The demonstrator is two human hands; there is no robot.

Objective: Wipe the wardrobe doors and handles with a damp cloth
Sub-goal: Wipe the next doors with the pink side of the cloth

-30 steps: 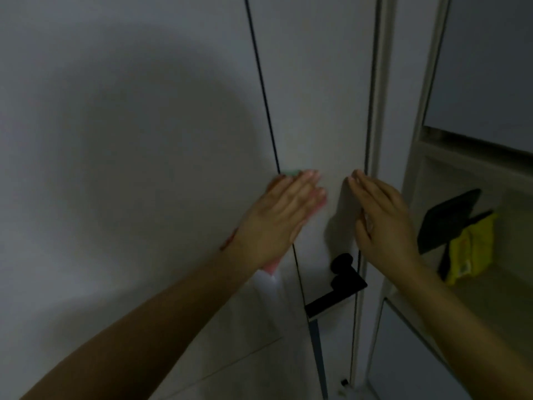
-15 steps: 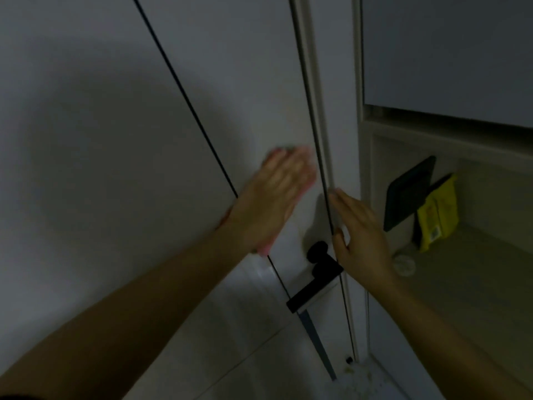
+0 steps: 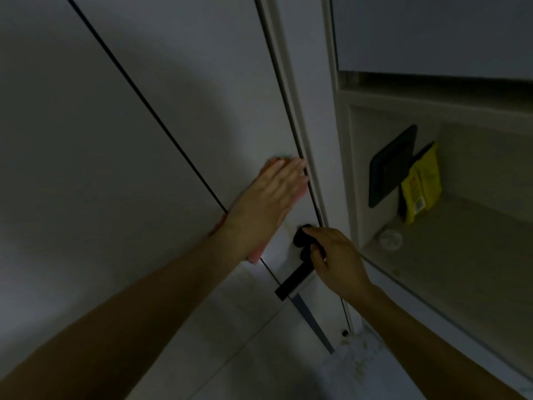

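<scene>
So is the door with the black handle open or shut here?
Shut, as far as visible: the door lies flush with its neighbour, only thin dark seams either side. The right hand grips the black handle.

In the open shelf niche (image 3: 476,226) to the right, a flat black panel (image 3: 392,166) is seen against the side wall, a yellow packet (image 3: 422,186) is propped just beside it, a small pale round object (image 3: 390,239) is set nearby, and pale floor (image 3: 259,356) is seen below.

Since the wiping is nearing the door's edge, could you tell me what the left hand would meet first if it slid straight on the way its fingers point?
Probably the door frame; the left hand is flat on the cloth.
</scene>
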